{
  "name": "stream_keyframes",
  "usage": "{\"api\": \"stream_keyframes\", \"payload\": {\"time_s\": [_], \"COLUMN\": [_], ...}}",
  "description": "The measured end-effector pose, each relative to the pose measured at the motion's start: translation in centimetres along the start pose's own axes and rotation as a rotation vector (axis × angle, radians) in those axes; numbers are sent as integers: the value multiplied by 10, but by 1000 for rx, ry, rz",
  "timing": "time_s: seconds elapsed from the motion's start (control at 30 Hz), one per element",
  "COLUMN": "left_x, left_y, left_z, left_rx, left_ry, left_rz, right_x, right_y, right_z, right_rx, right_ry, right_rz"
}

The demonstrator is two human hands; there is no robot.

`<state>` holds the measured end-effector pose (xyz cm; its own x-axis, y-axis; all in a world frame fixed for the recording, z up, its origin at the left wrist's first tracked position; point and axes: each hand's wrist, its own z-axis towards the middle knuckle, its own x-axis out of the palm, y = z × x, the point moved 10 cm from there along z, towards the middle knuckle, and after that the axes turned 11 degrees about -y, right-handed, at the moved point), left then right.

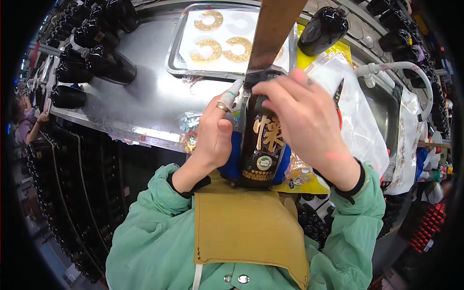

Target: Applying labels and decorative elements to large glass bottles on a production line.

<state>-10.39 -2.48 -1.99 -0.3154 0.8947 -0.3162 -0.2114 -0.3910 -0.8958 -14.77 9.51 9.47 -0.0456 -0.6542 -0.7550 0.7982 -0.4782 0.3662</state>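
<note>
A dark glossy bottle [260, 159] lies on a blue support [231, 157] in front of my body, its neck pointing away from me. A large gold character and a round green-and-white emblem mark its face. My right hand [307, 118] reaches over the upper part of the bottle with bent fingers closed around its shoulder; the undersides of the fingers are hidden. On the other side, my left hand [213, 130] is close beside the bottle, index finger stretched and thumb raised. White wrapping covers that index fingertip, and a ring sits below it. Whether it touches the glass I cannot tell.
A metal tray [170, 63] beyond my hands holds gold ring-shaped labels [205, 50] on white sheets. A brown upright board [275, 29] rises past the bottle neck. Dark bottles [113, 67] stand left; another bottle [324, 31] stands right, near red-handled scissors [339, 108] and a sink [384, 113].
</note>
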Motion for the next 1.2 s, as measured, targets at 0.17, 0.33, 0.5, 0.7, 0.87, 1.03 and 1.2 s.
{"api": "stream_keyframes", "payload": {"time_s": [0.17, 0.33, 0.5, 0.7, 0.87, 1.03, 1.2], "left_x": [5, 15, 13, 10, 11, 6, 47], "left_y": [-28, -56, -53, -59, -57, -39, 20], "left_z": [-12, -18, -22, -21, -21, -2, 14], "left_rx": [-52, 404, 412, 431, 360, 76, -628], "left_ry": [-37, 55, 3, -11, 8, -25, 84], "left_rz": [-260, 244, 240, 302, 222, 4, -550], "right_x": [-19, -47, -7, -12, -28, -24, 28], "right_y": [3, -23, -46, -71, -89, -97, -103], "right_z": [15, -2, -61, -79, -95, -103, -107], "right_rx": [-184, 75, 497, 560, 615, 788, 1102], "right_ry": [-163, -327, -307, -415, -477, -522, -290], "right_rz": [-138, -59, 153, 38, 28, 466, 773]}}
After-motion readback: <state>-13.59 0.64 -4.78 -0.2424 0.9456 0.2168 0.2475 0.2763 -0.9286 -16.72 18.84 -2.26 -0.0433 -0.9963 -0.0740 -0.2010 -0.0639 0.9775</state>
